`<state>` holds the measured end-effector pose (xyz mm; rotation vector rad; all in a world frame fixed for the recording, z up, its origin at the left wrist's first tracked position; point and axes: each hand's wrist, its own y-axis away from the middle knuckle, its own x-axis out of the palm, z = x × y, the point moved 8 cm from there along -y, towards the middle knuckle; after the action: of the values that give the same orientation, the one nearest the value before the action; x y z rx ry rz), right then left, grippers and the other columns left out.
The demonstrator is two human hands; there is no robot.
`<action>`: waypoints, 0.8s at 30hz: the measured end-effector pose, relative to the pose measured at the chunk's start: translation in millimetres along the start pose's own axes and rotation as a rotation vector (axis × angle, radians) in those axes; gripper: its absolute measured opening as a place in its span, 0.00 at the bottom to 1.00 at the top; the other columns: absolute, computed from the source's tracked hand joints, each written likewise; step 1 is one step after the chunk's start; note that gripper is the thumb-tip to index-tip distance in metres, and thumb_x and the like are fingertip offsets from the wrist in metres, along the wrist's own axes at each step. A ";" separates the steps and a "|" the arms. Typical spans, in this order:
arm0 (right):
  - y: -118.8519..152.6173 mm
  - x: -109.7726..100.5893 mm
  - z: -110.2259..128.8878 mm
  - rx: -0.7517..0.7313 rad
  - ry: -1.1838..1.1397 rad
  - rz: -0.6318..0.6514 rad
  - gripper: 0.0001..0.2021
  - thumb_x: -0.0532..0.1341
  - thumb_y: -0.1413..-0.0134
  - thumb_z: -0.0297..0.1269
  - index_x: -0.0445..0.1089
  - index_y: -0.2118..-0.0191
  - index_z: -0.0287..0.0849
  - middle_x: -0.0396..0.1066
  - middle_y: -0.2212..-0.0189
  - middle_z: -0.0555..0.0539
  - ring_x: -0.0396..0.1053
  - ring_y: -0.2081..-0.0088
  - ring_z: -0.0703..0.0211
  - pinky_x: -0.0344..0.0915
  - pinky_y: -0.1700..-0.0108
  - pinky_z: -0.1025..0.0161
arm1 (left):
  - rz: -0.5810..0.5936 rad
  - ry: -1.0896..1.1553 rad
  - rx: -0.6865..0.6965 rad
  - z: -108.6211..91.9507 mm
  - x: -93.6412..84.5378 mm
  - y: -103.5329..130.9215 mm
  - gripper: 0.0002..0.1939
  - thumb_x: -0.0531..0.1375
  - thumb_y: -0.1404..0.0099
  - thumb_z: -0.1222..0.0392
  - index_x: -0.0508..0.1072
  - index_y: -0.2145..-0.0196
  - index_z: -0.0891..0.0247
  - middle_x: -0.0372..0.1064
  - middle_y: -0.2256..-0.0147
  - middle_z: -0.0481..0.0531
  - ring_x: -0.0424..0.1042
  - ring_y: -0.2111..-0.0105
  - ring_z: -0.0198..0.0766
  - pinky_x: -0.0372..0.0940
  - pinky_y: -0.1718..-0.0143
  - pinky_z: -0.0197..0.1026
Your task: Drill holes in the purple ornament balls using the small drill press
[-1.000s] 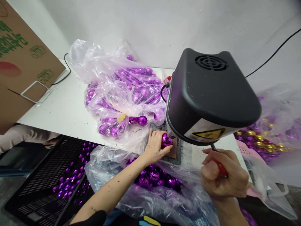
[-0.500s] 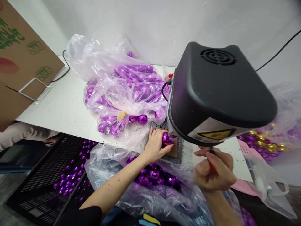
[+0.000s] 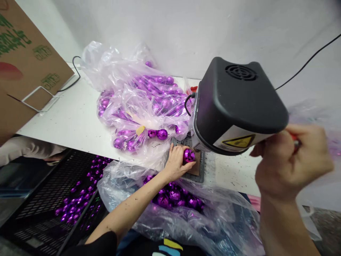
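My left hand (image 3: 178,160) grips a shiny purple faceted ball ornament (image 3: 189,155) between thumb and fingers. The ball rests over the grey base plate (image 3: 199,176) of a black-hooded bench press (image 3: 239,96), under its head. My right hand (image 3: 293,160) is closed around the press's red-ended lever (image 3: 295,138), to the right of the hood. The lever's shaft is mostly hidden by the fingers and hood. Below my left hand, more purple balls (image 3: 174,195) lie in an open clear plastic bag (image 3: 128,181).
Purple balls in clear plastic bags (image 3: 128,103) cover the middle of the white table (image 3: 71,124). A cardboard box (image 3: 32,71) stands at left. Below it, a black crate (image 3: 39,209) holds small purple balls. Another person's leg (image 3: 29,149) shows beyond the crate. A black cable (image 3: 306,67) crosses the wall.
My right hand has moved up and to the right with the lever. My left hand stays in place with the ball. The view has shifted slightly.
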<state>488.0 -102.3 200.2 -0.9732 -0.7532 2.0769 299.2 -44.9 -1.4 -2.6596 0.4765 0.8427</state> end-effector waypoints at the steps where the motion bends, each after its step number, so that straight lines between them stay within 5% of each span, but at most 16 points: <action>1: -12.4 4.8 2.6 0.015 -0.037 0.010 0.19 0.56 0.37 0.51 0.73 0.63 0.40 0.62 0.81 0.53 0.63 0.79 0.67 0.59 0.72 0.64 | -0.004 0.022 -0.006 -2.6 -6.6 5.1 0.22 0.64 0.34 0.53 0.65 0.45 0.59 0.69 0.51 0.56 0.66 0.46 0.50 0.46 0.32 0.61; 5: -37.1 19.4 7.3 0.021 -0.122 0.039 0.21 0.57 0.40 0.56 0.69 0.69 0.40 0.58 0.84 0.54 0.57 0.82 0.69 0.51 0.78 0.67 | 0.110 0.107 0.006 -17.2 -36.5 51.2 0.26 0.63 0.32 0.51 0.62 0.40 0.56 0.68 0.49 0.56 0.68 0.47 0.48 0.63 0.43 0.51; 8: -37.3 22.2 4.9 0.027 -0.131 0.036 0.20 0.58 0.41 0.55 0.68 0.69 0.40 0.57 0.84 0.54 0.56 0.82 0.69 0.48 0.79 0.68 | 0.249 -0.021 -0.044 -17.6 -50.3 94.1 0.30 0.65 0.34 0.59 0.60 0.37 0.51 0.65 0.44 0.56 0.66 0.43 0.50 0.64 0.43 0.53; 11: -35.5 22.6 -0.3 0.045 -0.109 0.014 0.18 0.58 0.40 0.51 0.68 0.69 0.40 0.56 0.85 0.54 0.57 0.82 0.70 0.52 0.76 0.67 | 0.252 -0.163 -0.078 -9.4 -64.5 106.6 0.39 0.69 0.39 0.59 0.58 0.35 0.52 0.62 0.40 0.59 0.64 0.40 0.55 0.64 0.42 0.58; 14: -36.8 24.5 -5.9 0.074 -0.115 0.014 0.19 0.58 0.40 0.52 0.69 0.67 0.39 0.57 0.85 0.55 0.59 0.82 0.69 0.55 0.76 0.67 | 0.165 -0.186 -0.016 -1.4 -80.8 73.4 0.32 0.65 0.34 0.52 0.60 0.36 0.56 0.66 0.43 0.58 0.67 0.43 0.51 0.66 0.43 0.54; 18: -40.0 30.1 -9.8 0.131 -0.136 0.105 0.21 0.57 0.40 0.56 0.68 0.66 0.40 0.58 0.86 0.56 0.60 0.84 0.67 0.56 0.78 0.67 | -0.075 -0.464 -0.043 24.5 -104.1 -5.2 0.13 0.55 0.27 0.62 0.70 0.46 0.60 0.71 0.49 0.59 0.69 0.47 0.49 0.65 0.45 0.51; 21: -41.5 30.6 -7.6 0.146 -0.136 0.149 0.22 0.57 0.41 0.58 0.67 0.67 0.40 0.59 0.87 0.56 0.60 0.84 0.66 0.57 0.78 0.67 | -0.032 -0.595 -0.125 48.7 -95.4 -46.4 0.14 0.61 0.33 0.65 0.73 0.50 0.63 0.71 0.49 0.62 0.70 0.47 0.54 0.66 0.48 0.52; 24: -42.4 30.2 -3.8 0.133 -0.157 0.160 0.23 0.56 0.42 0.60 0.66 0.68 0.41 0.58 0.87 0.57 0.60 0.85 0.66 0.56 0.79 0.67 | -0.012 -0.580 -0.143 57.9 -91.2 -56.0 0.17 0.63 0.34 0.63 0.72 0.47 0.64 0.70 0.49 0.63 0.72 0.50 0.55 0.67 0.50 0.53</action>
<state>492.1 -53.1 217.3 -0.8279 -0.6232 2.3318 222.6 47.5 18.7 -2.3654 0.2563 1.6172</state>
